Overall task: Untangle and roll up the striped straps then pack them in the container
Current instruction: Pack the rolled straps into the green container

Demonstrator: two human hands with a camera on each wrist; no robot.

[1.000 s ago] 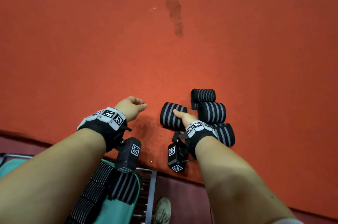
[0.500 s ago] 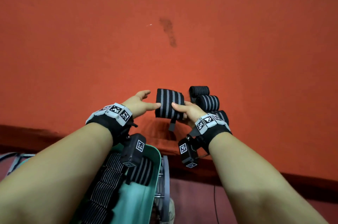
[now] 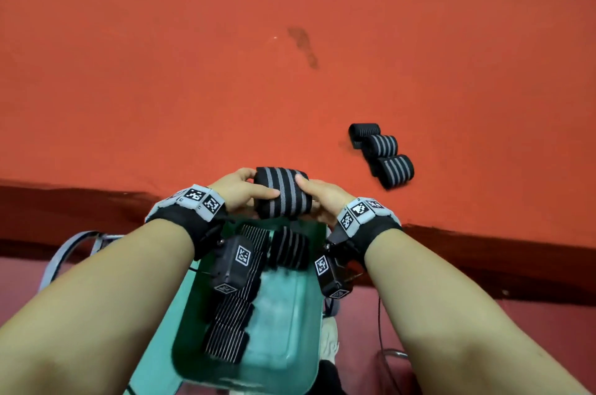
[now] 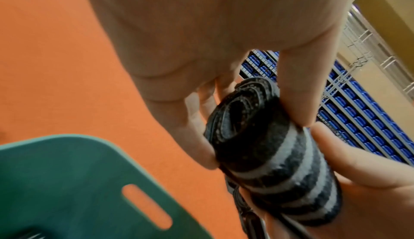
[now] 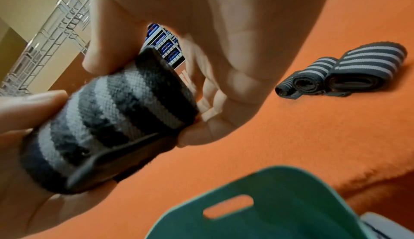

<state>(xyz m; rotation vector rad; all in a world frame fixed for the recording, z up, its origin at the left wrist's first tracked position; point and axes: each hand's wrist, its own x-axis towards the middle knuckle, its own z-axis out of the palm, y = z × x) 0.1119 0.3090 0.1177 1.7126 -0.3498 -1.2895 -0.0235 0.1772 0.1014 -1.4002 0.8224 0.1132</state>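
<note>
Head view: my hands (image 3: 283, 197) have lifted the rolled black-and-grey striped strap (image 3: 282, 193) off the desk — now gripped above the green plastic container (image 3: 290, 323), ready to pack.

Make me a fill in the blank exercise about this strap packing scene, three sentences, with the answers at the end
1. Both hands hold one rolled strap above the ____ container.
2. The number of rolled straps lying on the orange surface is ____.
3. The left hand and the right hand grip the roll at ____ ends.

Missing words: green; three; opposite
</note>
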